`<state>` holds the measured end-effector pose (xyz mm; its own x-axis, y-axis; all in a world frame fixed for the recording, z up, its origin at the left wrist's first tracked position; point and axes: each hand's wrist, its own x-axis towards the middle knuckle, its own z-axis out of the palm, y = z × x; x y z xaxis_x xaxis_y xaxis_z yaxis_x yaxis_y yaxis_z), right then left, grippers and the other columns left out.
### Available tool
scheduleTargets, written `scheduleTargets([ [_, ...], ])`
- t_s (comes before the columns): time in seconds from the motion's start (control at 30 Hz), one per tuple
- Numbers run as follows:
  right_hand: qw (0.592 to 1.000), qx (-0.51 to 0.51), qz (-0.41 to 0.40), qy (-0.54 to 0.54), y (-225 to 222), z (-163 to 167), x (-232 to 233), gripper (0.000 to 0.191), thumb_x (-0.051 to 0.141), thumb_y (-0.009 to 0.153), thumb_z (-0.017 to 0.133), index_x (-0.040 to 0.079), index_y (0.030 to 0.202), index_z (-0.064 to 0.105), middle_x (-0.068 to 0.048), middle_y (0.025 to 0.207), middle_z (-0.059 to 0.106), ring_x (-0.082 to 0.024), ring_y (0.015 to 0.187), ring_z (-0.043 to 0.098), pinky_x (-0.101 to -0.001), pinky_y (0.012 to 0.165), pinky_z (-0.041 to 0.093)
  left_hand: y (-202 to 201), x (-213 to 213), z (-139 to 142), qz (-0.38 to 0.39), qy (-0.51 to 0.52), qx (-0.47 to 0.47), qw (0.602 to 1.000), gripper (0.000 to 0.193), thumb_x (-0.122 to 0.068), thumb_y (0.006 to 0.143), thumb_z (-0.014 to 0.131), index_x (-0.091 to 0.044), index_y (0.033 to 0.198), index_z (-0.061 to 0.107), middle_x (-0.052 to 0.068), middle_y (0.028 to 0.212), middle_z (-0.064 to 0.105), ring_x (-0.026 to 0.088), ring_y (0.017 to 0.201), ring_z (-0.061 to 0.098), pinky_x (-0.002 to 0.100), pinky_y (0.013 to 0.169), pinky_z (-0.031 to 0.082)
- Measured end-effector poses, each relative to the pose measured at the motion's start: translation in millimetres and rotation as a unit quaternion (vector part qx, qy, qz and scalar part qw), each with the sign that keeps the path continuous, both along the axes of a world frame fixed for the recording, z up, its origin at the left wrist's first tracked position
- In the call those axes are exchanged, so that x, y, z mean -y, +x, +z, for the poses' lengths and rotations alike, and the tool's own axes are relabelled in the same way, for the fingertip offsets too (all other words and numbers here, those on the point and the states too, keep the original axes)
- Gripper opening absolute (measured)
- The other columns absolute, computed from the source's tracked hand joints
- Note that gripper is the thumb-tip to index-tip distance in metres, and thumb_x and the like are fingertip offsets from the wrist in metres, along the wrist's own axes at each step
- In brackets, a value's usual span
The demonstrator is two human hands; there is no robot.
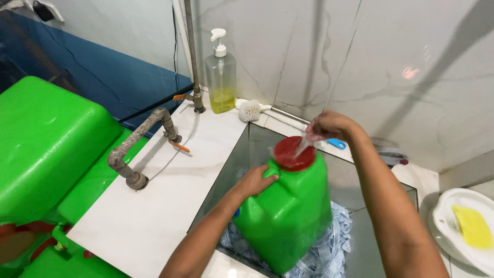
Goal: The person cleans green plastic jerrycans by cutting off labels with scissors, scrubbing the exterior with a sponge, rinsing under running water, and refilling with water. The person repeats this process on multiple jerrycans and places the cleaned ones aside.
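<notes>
Jug (288, 206), green plastic, one in hand: it is held tilted over the sink (242, 154), its base resting on or just above a blue-and-white cloth (334, 242) bunched in the basin, probably so that drips are kept inside. The handle near the neck is gripped by the left hand (254, 181), fingers curled shut round it, which steadies the weight. Red cap (293, 153), one: it sits on the jug's mouth, and a thin stream of water is seen falling onto it. The right hand (329, 126) is held just above the cap with fingers drawn together; whether something small is pinched cannot be told, the motion being blurred.

Pump bottle (221, 82), one, clear with yellow liquid: it is stood upright at the back of the white counter (154, 206), against the wall, within reach. White scrubber (250, 110), one, is laid beside it. Grey pipes with orange taps (180, 146), two counted. Larger green container (46, 144), at least one, is parked left of the counter. White dish (453, 206) with a yellow sponge (472, 226), one each, is set at far right.
</notes>
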<state>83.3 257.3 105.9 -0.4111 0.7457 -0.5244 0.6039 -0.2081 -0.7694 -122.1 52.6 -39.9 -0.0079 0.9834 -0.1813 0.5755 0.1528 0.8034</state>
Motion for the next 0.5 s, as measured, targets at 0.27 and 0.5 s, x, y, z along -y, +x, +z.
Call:
scheduleTargets([
  [0.27, 0.972, -0.217, -0.071, -0.057, -4, 0, -10, 0.027, -0.003, 0.094, 0.04, -0.011, 0.102, 0.064, -0.02, 0.099, 0.073, -0.027, 0.091, 0.076, -0.0318, 0.08, 0.061, 67, -75, 24, -0.02, 0.457, -0.274, 0.846, 0.061, -0.061, 0.09, 0.058, -0.014, 0.129, 0.065, 0.015, 0.112, 0.074, 0.035, 0.108, 0.068, 0.058, 0.097, 0.049],
  [0.5, 0.917, 0.282, 0.02, 0.281, 81, -59, 45, 0.082, 0.074, 0.097, 0.043, 0.011, 0.149, 0.05, -0.032, 0.146, 0.048, -0.049, 0.135, 0.046, -0.0598, 0.112, 0.034, 99, -64, 53, -0.233, 0.217, -0.27, 0.909, 0.061, -0.068, 0.087, 0.064, -0.011, 0.106, 0.071, 0.018, 0.098, 0.075, 0.038, 0.098, 0.072, 0.052, 0.087, 0.056],
])
